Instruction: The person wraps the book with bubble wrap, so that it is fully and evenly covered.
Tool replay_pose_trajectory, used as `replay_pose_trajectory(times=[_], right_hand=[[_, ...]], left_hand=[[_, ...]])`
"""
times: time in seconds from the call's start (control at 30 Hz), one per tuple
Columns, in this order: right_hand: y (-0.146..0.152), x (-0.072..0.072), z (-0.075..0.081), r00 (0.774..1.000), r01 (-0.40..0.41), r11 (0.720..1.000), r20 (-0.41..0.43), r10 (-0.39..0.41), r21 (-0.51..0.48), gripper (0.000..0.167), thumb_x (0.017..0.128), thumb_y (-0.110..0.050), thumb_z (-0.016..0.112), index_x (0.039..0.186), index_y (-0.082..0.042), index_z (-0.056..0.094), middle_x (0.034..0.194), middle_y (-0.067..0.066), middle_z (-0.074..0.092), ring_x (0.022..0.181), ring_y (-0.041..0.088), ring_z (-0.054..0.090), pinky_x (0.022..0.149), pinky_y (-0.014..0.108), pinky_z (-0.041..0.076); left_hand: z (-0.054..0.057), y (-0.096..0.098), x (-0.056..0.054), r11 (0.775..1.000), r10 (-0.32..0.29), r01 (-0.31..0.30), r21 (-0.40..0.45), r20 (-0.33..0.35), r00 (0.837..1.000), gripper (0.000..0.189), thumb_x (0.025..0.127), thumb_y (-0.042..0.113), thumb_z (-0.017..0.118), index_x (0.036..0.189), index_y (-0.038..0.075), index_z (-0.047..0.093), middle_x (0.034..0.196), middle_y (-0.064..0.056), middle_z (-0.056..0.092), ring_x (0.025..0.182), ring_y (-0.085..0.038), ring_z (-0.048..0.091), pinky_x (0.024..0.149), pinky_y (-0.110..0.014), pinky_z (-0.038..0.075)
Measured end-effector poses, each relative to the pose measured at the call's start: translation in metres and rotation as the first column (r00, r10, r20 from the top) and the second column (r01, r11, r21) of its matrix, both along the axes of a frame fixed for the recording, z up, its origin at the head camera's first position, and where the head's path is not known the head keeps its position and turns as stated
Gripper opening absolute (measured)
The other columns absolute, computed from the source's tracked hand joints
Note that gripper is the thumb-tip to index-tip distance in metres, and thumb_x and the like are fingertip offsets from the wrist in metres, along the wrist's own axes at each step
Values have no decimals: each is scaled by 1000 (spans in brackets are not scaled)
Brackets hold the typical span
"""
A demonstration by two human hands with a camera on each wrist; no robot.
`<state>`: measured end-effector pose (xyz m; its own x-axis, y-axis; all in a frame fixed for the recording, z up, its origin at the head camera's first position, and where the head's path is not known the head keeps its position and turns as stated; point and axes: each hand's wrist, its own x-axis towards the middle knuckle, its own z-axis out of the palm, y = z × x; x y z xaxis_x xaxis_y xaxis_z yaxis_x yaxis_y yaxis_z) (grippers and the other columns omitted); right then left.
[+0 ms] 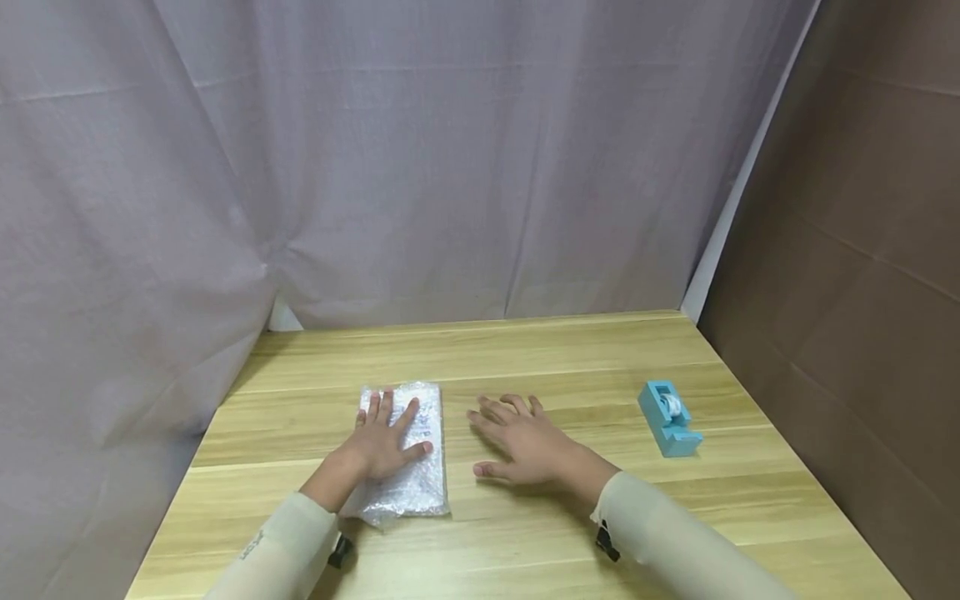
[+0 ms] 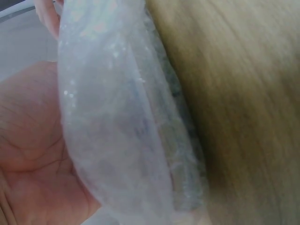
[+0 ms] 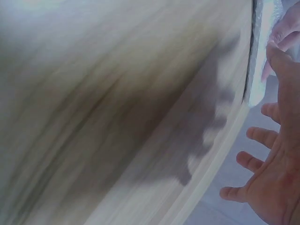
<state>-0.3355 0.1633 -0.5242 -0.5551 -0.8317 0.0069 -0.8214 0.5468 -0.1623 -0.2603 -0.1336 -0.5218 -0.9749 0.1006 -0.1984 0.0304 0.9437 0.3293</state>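
Observation:
A flat, book-like item in bubble wrap [image 1: 426,492] lies on the wooden table, left of the middle. My left hand [image 1: 384,447] rests on top of it with fingers spread. In the left wrist view the clear bubble wrap [image 2: 108,117] covers a thick pale edge, with the left palm [image 2: 33,140] beside it. To the right of the package, my right hand [image 1: 525,446] hovers low over the bare wood, fingers apart, holding nothing. Its shadow falls on the table in the right wrist view, where the right hand [image 3: 276,173] shows several separate fingers.
A blue tape dispenser [image 1: 667,421] with a roll of clear tape [image 1: 671,406] stands on the right part of the table [image 1: 570,350]. Grey cloth [image 1: 450,167] hangs behind the far edge, and a brown panel [image 1: 847,250] rises along the right side.

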Motion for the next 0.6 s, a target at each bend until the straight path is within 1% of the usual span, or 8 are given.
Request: replay_pose_trajectory(times=[0.03, 0.1, 0.13, 0.23, 0.27, 0.33, 0.47, 0.6], right_hand=[[3, 0, 0, 1000, 2, 1000, -2, -2, -6, 89, 104, -70, 61, 174, -21, 36, 183, 13, 28, 162, 53, 33, 124, 88, 26], [9, 0, 1, 1000, 8, 1000, -6, -9, -17, 87, 105, -68, 61, 174, -20, 37, 183, 14, 29, 162, 53, 33, 125, 86, 25], [11, 0, 2, 1000, 13, 1000, -10, -13, -25, 86, 105, -67, 62, 173, -19, 38, 183, 14, 30, 162, 53, 33, 126, 86, 26], [20, 0, 4, 999, 28, 999, -17, -29, -39, 84, 106, -65, 62, 172, -18, 40, 181, 14, 33, 162, 52, 35, 128, 82, 26], [23, 0, 4, 999, 33, 998, -23, -34, -45, 83, 107, -64, 62, 172, -17, 41, 181, 15, 34, 161, 51, 36, 129, 81, 27], [28, 0, 6, 999, 44, 997, -30, -45, -56, 81, 107, -62, 63, 170, -15, 43, 179, 15, 37, 160, 49, 38, 130, 78, 28], [40, 0, 7, 996, 61, 995, -62, -66, -78, 74, 108, -56, 65, 165, -10, 51, 172, 18, 45, 156, 45, 43, 130, 73, 33], [53, 0, 8, 990, 77, 992, -114, -88, -102, 67, 108, -49, 68, 158, -6, 59, 163, 18, 53, 149, 42, 49, 128, 69, 38]], left_hand=[[-6, -3, -2, 1000, -6, 6, 18, -16, 1000, 92, 109, 70, 49, 178, 16, 20, 179, -39, -2, 167, -61, -5, 135, -76, 5], [-5, -3, 0, 999, -12, 12, 33, -24, 1000, 95, 108, 73, 48, 178, 16, 20, 179, -40, -3, 167, -61, -6, 134, -78, 4], [-10, -4, -1, 999, -17, 19, 44, -39, 999, 97, 107, 76, 46, 178, 17, 18, 178, -41, -3, 166, -63, -7, 133, -80, 4], [-10, -5, -2, 999, -19, 21, 43, -38, 999, 97, 107, 75, 47, 178, 16, 18, 178, -42, -3, 166, -63, -8, 132, -81, 4], [-3, -3, 0, 999, -13, 14, 30, -20, 1000, 95, 108, 72, 49, 178, 15, 20, 179, -40, -3, 167, -62, -7, 134, -79, 5], [-3, -2, 0, 1000, -9, 9, 14, -8, 1000, 93, 109, 70, 48, 178, 15, 19, 179, -39, -3, 167, -61, -7, 135, -78, 5], [5, 1, 2, 1000, -8, 8, -5, 11, 1000, 89, 111, 64, 51, 178, 13, 20, 180, -38, -2, 168, -59, -6, 136, -75, 6], [1, 1, 2, 1000, -16, 16, 19, -9, 1000, 92, 110, 68, 49, 178, 12, 20, 179, -40, -2, 167, -61, -6, 134, -79, 5]])
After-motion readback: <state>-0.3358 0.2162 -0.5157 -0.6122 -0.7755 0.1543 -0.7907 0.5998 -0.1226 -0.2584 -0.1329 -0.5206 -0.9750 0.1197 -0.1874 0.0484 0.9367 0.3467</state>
